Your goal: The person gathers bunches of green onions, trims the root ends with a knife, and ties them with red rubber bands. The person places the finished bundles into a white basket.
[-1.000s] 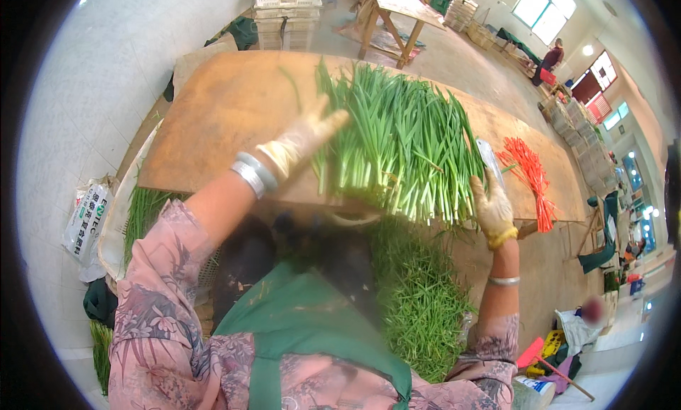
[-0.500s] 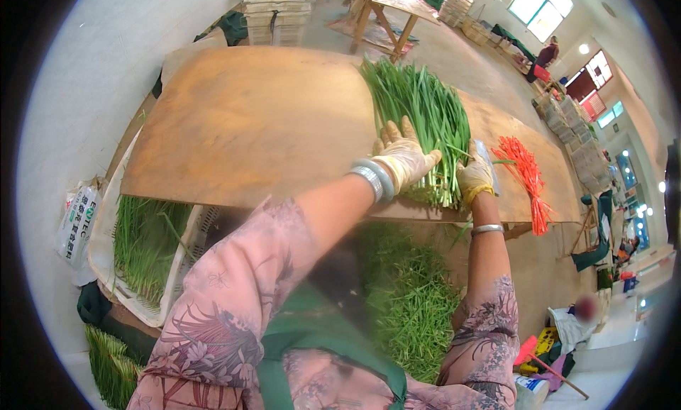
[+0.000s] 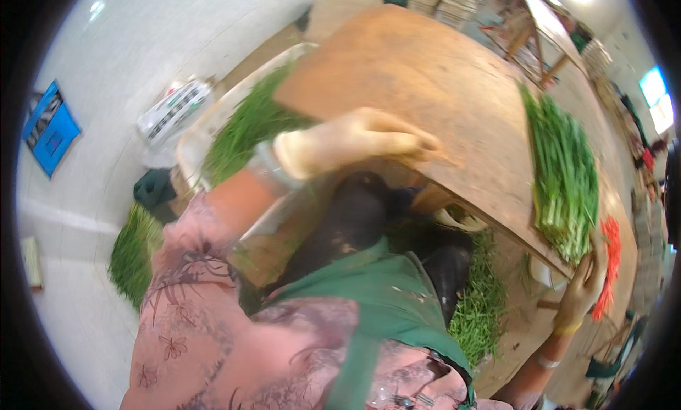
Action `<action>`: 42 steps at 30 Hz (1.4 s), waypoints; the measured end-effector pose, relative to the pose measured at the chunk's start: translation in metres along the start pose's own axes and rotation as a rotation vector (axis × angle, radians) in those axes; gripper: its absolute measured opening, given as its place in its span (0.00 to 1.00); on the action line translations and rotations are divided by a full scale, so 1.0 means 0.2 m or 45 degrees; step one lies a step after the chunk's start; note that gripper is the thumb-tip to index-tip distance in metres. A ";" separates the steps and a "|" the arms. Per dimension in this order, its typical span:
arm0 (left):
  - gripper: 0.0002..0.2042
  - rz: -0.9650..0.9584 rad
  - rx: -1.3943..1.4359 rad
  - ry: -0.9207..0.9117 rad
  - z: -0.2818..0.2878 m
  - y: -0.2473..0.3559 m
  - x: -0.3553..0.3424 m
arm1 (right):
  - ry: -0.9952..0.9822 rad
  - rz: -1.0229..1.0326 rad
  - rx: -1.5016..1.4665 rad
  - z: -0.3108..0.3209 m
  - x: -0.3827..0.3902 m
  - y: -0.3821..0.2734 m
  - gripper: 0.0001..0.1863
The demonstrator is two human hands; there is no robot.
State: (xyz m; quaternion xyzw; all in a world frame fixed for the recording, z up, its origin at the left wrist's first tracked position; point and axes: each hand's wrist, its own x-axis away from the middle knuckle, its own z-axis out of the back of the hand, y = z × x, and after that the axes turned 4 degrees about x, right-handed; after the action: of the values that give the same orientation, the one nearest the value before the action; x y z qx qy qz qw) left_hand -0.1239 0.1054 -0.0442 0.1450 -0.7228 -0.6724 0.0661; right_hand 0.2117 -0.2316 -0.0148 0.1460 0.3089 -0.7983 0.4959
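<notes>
the gloved left hand (image 3: pixel 355 142) lies flat, fingers together, at the near edge of the wooden tabletop (image 3: pixel 425 84), bare board beyond it. the right hand (image 3: pixel 583 286) curls at the chives (image 3: pixel 564 176) piled along the right edge; its grip is hard to make out. more greens fill a tray (image 3: pixel 245 126) on the left.

Pale tiled floor (image 3: pixel 135 62), wooden table (image 3: pixel 425 76), bright windows (image 3: pixel 656 98) behind.

Right hand (image 3: pixel 580 286) half hidden behind the wooden table (image 3: pixel 433 91) edge.
</notes>
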 end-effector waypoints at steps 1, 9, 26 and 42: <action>0.26 0.066 0.020 0.228 0.08 -0.03 0.22 | -0.041 0.016 -0.251 -0.08 0.07 -0.13 0.18; 0.26 0.405 -0.610 1.484 0.75 -0.85 1.59 | -0.933 0.495 -0.590 -0.77 0.29 -0.76 0.15; 0.68 1.436 -0.866 1.162 1.23 -1.25 1.76 | -1.269 0.265 -0.253 -1.04 0.38 -0.50 0.14; 0.61 1.465 -1.115 0.544 0.99 -1.16 1.56 | -1.387 0.236 -0.233 -1.17 0.41 -0.52 0.13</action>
State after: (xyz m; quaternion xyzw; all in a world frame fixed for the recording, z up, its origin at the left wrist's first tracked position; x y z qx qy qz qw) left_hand -0.4488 0.1876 -0.3229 -0.1676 -0.3225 -0.7150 0.5971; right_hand 0.0657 -0.1063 -0.2025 -0.3046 0.0620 -0.6814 0.6626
